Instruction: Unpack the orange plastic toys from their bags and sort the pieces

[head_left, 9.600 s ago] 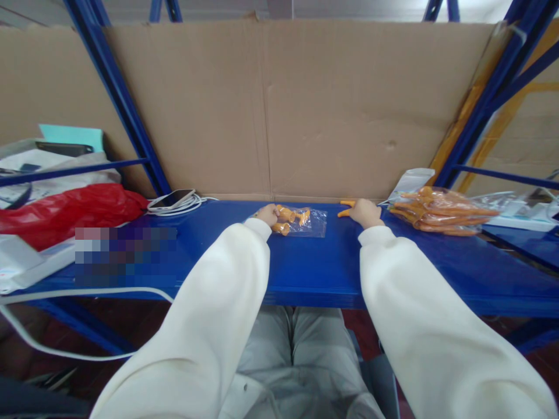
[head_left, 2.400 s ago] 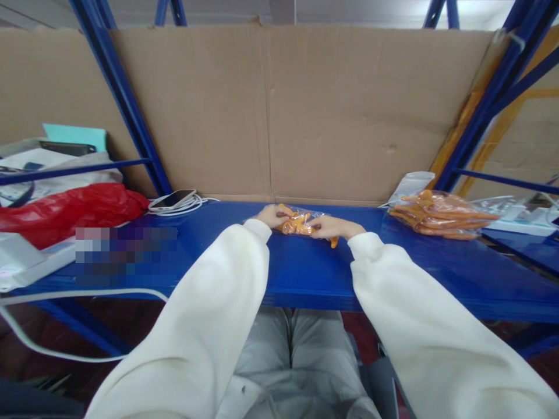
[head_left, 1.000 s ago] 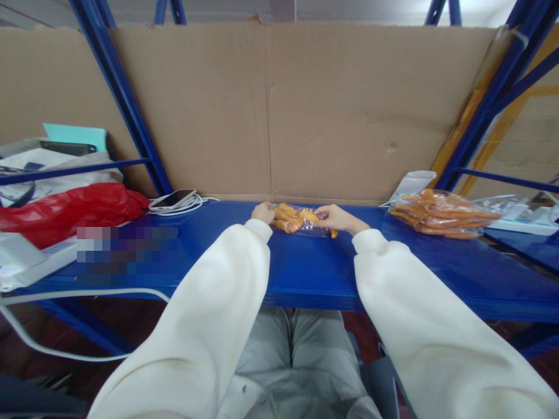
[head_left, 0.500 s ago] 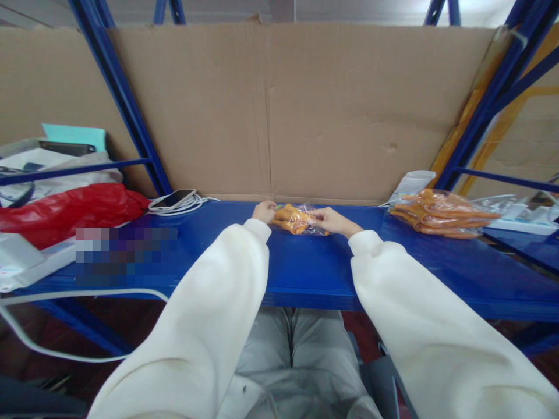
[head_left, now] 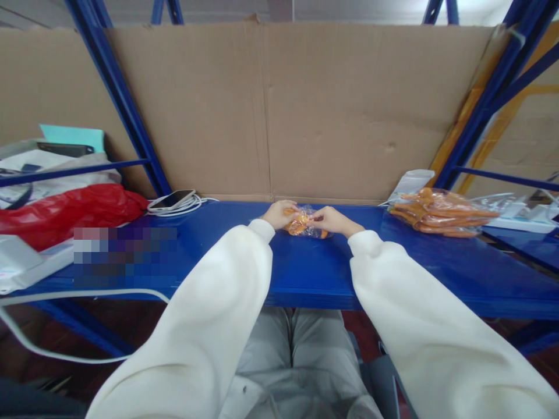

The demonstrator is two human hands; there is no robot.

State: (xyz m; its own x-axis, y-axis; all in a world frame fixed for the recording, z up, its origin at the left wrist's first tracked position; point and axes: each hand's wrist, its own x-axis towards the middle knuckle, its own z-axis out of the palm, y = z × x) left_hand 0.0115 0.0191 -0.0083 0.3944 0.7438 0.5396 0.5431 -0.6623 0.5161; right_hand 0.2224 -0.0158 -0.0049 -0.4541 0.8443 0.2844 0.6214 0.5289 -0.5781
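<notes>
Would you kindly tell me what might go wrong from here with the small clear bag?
The clear bag may tear where the left grip and right grip handle it. Orange pieces could slip out if an end is open, which I cannot tell. The white cable near the left sleeve might catch it.

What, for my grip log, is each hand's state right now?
Left hand: on the bag; grip can't be told.
Right hand: closed, pinching the bag.
</notes>
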